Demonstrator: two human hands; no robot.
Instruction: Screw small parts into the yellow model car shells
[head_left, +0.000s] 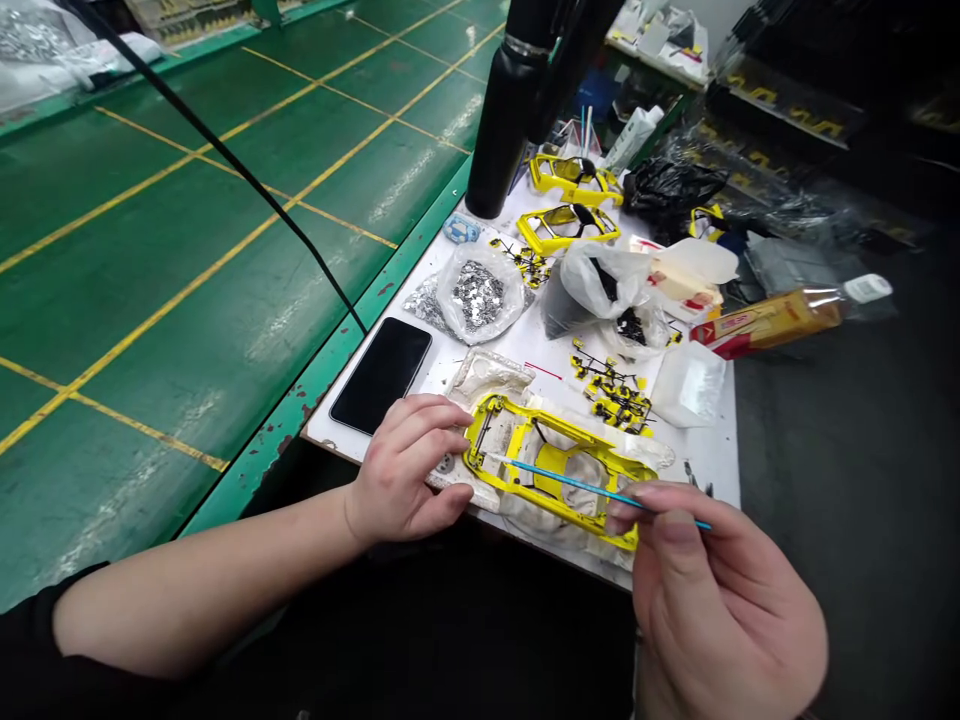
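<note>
A yellow toy car body point(551, 462) lies upside down on a whitish moulded holder point(491, 372) near the table's front edge. My left hand point(412, 465) rests at the left end of the body, its fingertips on the rim and holder, fingers slightly bent. In my right hand point(720, 590) a thin blue stick point(577, 484) is pinched between thumb and forefinger. The stick's pale tip points at the left end of the body, close to my left fingertips; whether it touches is too small to tell. My right fingers hover over the body's right end.
Behind the holder are a black phone point(382, 375), a bag of silvery pieces point(480, 295), a bag of black parts point(592, 290), small yellow-black parts point(619, 395), a bottle point(787, 318) and two more yellow bodies point(566, 228). A black cylinder point(499, 130) stands at the back.
</note>
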